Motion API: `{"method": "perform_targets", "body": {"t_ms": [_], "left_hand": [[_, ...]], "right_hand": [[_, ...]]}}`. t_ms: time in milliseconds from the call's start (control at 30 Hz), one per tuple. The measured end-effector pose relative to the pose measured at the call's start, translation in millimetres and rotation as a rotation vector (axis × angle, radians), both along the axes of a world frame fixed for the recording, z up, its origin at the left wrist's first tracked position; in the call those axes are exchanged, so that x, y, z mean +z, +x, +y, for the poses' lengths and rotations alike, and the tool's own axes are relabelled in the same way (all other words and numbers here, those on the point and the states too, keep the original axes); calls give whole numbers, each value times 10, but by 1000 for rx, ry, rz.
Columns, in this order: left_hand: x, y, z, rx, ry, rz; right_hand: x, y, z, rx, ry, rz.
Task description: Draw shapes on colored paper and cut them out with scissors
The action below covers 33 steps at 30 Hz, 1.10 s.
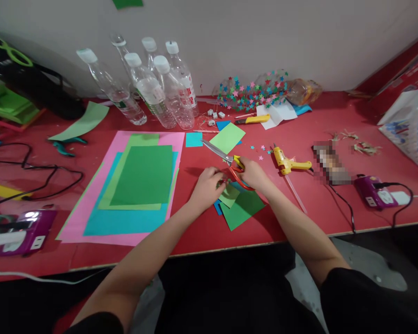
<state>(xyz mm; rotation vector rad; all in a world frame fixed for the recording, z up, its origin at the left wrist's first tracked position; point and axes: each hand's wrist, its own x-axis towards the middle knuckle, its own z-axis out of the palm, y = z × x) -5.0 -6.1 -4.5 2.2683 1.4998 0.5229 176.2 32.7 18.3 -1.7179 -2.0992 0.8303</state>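
Observation:
My right hand is wrapped round the handles of a pair of scissors with orange and yellow grips, its metal blades pointing to the back left. Just left of the grips, my left hand has its fingers bent and close together at a small green bit; what they pinch is too small to make out. Below the hands lie a small light green piece, a dark green sheet and a blue piece. Beyond the blades rest a light green rectangle and a turquoise square.
Stacked coloured sheets lie at left. Several plastic bottles stand behind, beside a bottle covered in stars. To the right are a yellow glue gun, a blurred-out phone-like object and a purple power socket. A yellow cutter lies behind.

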Motion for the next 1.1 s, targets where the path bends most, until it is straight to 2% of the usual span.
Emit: {"method": "perform_targets", "body": {"t_ms": [100,200,400,567,700,833,933,1000,1100], "left_hand": [[-28,109,197,10,-24,19],[-61,185,296,-16,-40,34],[-119,198,270,-29,-48,26],[-143,167,320,20,-54,-12],[-144,-11,413,100,-40,-48],[-155,-406,467,222,-47,-99],[-132,-640,418,257,-78,-139],[-88,-670,326,253,-87,-161],[-2,-525,129,160,-122,-153]], "right_hand": [[-7,21,11,-4,-34,-32],[-24,11,-1,26,-33,-56],[-67,-19,-23,54,-9,-86],[-98,-8,-13,42,-20,-62],[-107,4,3,27,-24,-57],[-102,15,12,10,-47,-49],[-109,19,19,1,-51,-64],[-122,20,29,-14,-52,-56],[-137,25,48,-34,-26,-30]]}}
